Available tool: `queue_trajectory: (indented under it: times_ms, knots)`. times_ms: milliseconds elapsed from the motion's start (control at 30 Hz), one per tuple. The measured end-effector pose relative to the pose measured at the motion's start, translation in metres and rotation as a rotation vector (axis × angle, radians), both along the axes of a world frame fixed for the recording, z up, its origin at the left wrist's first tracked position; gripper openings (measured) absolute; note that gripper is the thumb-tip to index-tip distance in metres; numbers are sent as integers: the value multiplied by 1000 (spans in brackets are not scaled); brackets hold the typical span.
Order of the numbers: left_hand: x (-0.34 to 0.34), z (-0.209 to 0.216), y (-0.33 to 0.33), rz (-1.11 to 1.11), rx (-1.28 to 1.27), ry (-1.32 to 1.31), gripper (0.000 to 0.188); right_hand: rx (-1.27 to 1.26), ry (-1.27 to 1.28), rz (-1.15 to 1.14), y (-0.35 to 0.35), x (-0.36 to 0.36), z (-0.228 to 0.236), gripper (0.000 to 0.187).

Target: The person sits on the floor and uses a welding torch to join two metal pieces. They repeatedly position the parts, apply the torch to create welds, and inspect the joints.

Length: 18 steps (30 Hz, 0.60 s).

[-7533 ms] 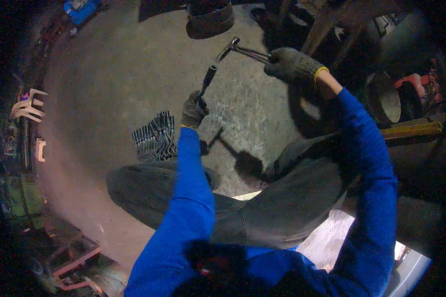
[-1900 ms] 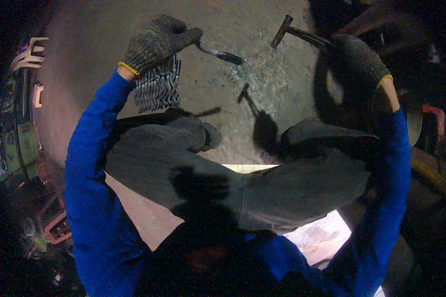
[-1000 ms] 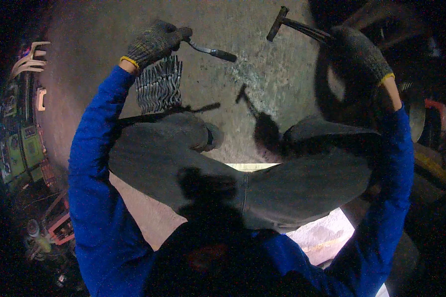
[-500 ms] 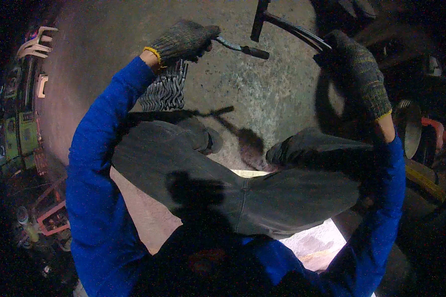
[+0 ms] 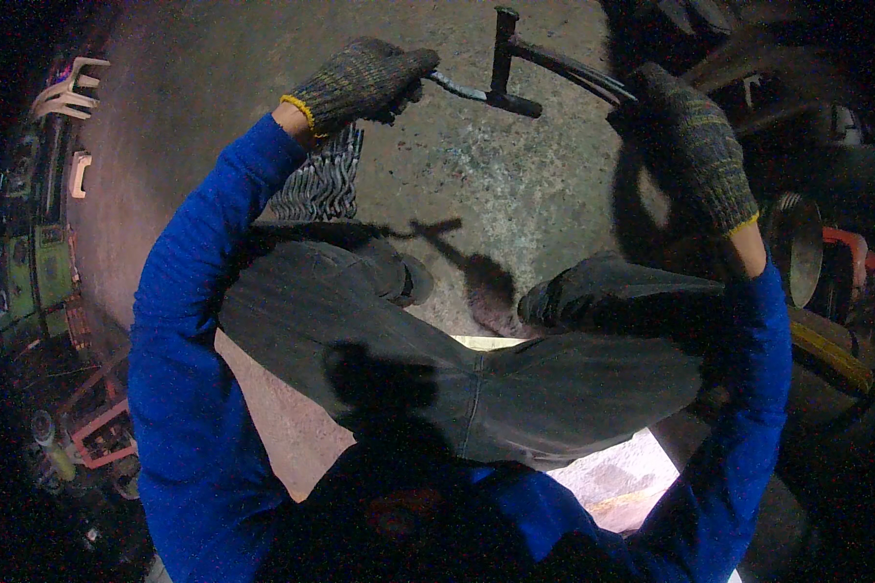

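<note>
My left hand (image 5: 367,83), in a grey knit glove with a yellow cuff, is closed round a bent metal rod (image 5: 457,88). The rod's far end carries a thicker dark cylindrical piece (image 5: 515,104). In my right hand (image 5: 690,136), gloved the same way, is a hammer (image 5: 503,53) with a long narrow head and a handle of thin metal bars. The lower tip of the hammer head meets the dark end piece in the picture. Below my left wrist, a pile of similar bent metal rods (image 5: 316,177) lies on the floor.
My legs (image 5: 321,301) are spread on either side of the concrete floor (image 5: 476,185). Green machinery (image 5: 53,257) and a red metal frame (image 5: 107,432) stand at the left. A round metal piece (image 5: 799,248) and a yellow bar (image 5: 831,355) are at the right.
The hammer head has come down onto the rod's dark end piece. My right hand has shifted slightly left, and the rod's end has moved a little to the right.
</note>
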<state>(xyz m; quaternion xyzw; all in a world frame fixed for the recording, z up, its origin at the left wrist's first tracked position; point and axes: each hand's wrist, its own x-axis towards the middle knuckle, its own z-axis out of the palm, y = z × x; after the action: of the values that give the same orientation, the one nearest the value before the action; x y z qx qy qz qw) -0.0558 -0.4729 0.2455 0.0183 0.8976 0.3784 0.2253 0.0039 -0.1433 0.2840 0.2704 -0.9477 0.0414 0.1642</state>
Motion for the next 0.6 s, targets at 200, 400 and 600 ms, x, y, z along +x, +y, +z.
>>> queue_trajectory:
  times_ms: [200,400,600]
  knots:
    - [-1,-5,-4,14,13,-21,57,46,-204,-70,-2,-5,1,41]
    - [1,-1,-5,30,-13,-49,57,-18,-134,-9,-2,-7,-4,41]
    - [-2,-5,-1,3,40,8,59,-21,-24,7,10,-8,-8,46]
